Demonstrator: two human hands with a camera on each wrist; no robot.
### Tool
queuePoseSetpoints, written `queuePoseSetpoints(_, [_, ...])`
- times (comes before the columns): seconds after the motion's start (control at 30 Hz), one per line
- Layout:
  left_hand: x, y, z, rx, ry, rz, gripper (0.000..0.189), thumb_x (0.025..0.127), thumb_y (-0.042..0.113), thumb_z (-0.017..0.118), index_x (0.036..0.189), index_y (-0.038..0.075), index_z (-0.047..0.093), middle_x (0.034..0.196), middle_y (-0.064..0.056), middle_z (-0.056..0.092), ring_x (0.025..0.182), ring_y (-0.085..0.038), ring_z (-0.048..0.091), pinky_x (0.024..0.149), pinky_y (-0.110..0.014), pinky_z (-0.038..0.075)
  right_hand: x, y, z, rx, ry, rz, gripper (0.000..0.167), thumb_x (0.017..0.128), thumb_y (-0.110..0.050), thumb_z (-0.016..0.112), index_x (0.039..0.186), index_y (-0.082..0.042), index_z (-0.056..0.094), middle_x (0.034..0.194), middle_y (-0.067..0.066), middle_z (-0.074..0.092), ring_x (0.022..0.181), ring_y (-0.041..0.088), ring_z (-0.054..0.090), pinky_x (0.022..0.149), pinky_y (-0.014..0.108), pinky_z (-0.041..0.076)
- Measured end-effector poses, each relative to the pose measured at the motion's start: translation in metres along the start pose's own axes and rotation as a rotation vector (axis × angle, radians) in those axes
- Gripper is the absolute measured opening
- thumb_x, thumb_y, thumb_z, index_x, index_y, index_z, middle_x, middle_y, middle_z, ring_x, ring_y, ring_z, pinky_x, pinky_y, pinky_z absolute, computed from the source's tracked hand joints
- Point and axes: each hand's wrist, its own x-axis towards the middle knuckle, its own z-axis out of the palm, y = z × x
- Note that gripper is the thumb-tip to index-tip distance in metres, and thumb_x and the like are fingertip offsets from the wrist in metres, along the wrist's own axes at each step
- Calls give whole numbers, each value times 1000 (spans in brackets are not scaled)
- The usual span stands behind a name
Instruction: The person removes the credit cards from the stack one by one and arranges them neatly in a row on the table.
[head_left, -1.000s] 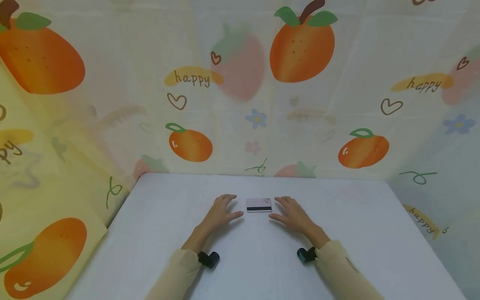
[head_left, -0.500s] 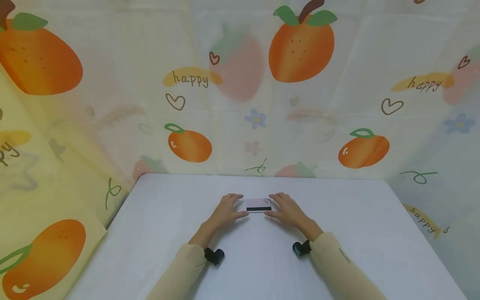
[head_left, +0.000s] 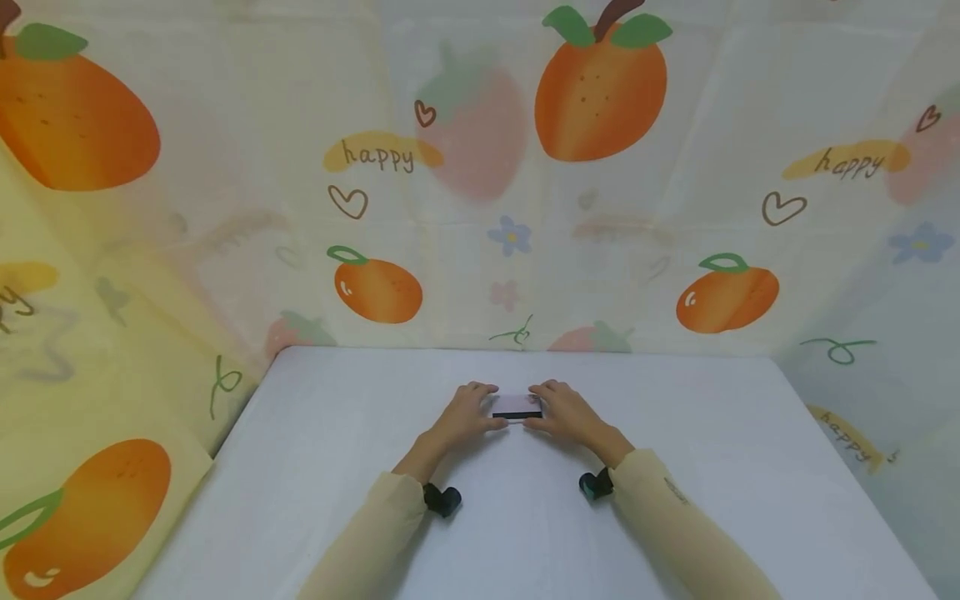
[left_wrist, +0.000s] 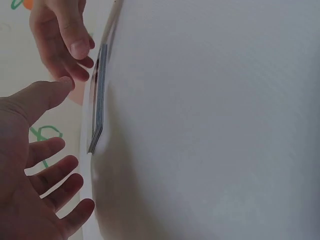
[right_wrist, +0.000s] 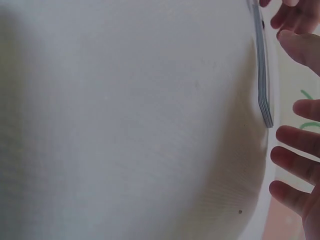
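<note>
A small stack of pale pink cards (head_left: 516, 403) with a black stripe lies flat on the white table (head_left: 517, 533). Its thin layered edge shows in the left wrist view as a stack of cards (left_wrist: 100, 95), and the cards (right_wrist: 262, 75) also appear edge-on in the right wrist view. My left hand (head_left: 465, 412) is at the left end, fingers spread and slightly bent, thumb along the near side. Mirroring it, my right hand (head_left: 567, 412) is at the right end. Both thumbs overlap the near edge in the head view, and neither hand grips the cards.
A fruit-patterned cloth (head_left: 465, 250) hangs behind the table and along both sides. Black wrist cameras are strapped at the left cuff (head_left: 442, 500) and right cuff (head_left: 596, 484). White tabletop surrounds the cards.
Both hands have moved inward from either side, closer to the card stack, thumbs now over its near edge. The stack has stayed in place.
</note>
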Motion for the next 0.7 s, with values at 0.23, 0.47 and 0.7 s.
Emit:
queuePoseSetpoints(0.23, [10, 2, 5, 84, -7, 11, 66, 80, 38, 78, 135, 8, 55, 132, -15, 56, 123, -31, 49, 105, -46, 43, 8, -1, -2, -49, -43, -11, 59, 83, -40, 75, 128, -6, 59, 122, 15, 61, 111, 32, 58, 96, 48, 47])
queuePoseSetpoints(0.47, [14, 3, 2, 106, -22, -8, 62, 79, 32, 79, 131, 7, 58, 127, -14, 57, 117, -29, 49, 102, -45, 41, 15, 3, -4, -53, -66, 4, 49, 81, -34, 77, 120, -7, 64, 114, 12, 61, 103, 27, 56, 91, 44, 47])
queuePoseSetpoints(0.7, [18, 1, 3, 131, -66, -28, 56, 81, 30, 77, 131, 12, 60, 127, -10, 56, 117, -26, 47, 101, -43, 41, 21, 6, -2, -12, -121, 28, 51, 80, -31, 78, 121, -6, 65, 113, 10, 59, 102, 25, 53, 91, 42, 46])
